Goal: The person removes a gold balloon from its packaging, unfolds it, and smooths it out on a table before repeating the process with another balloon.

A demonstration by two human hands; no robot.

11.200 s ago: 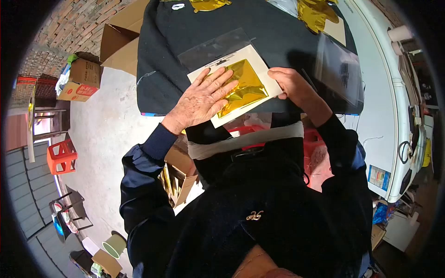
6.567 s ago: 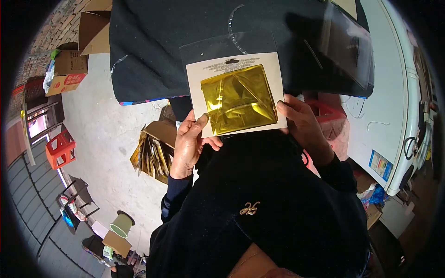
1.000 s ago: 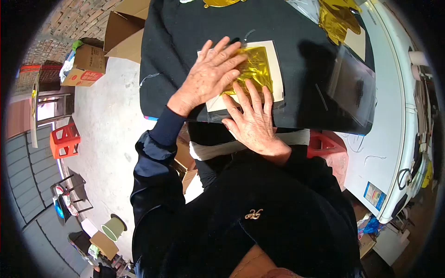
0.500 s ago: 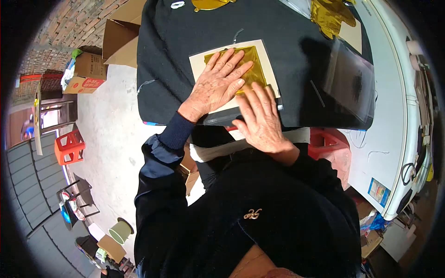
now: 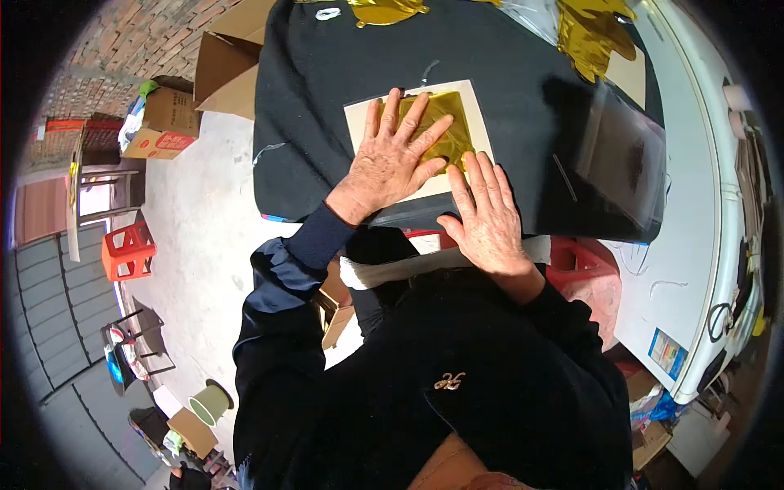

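A folded gold foil sheet (image 5: 451, 122) lies on a cream card (image 5: 356, 122), which rests on the black cloth of the table (image 5: 310, 98). My left hand (image 5: 388, 159) is flat on the foil and the card's left part, its fingers spread. At the card's lower right corner lies my right hand (image 5: 488, 208), palm down, fingers stretched out and slightly apart, with the fingertips by the foil's lower edge. Neither hand grips anything. Part of the foil is hidden under my left hand.
Clear plastic sleeves (image 5: 621, 159) lie on the table's right side. More gold foil (image 5: 592, 37) is at the top right, another gold piece (image 5: 388, 10) at the top. A cardboard box (image 5: 233, 69) stands left of the table, a red stool (image 5: 129, 251) farther left.
My right hand has shifted slightly right and down relative to the card. My left hand stays on the foil with its fingers a little more spread. The whole view has shifted slightly.
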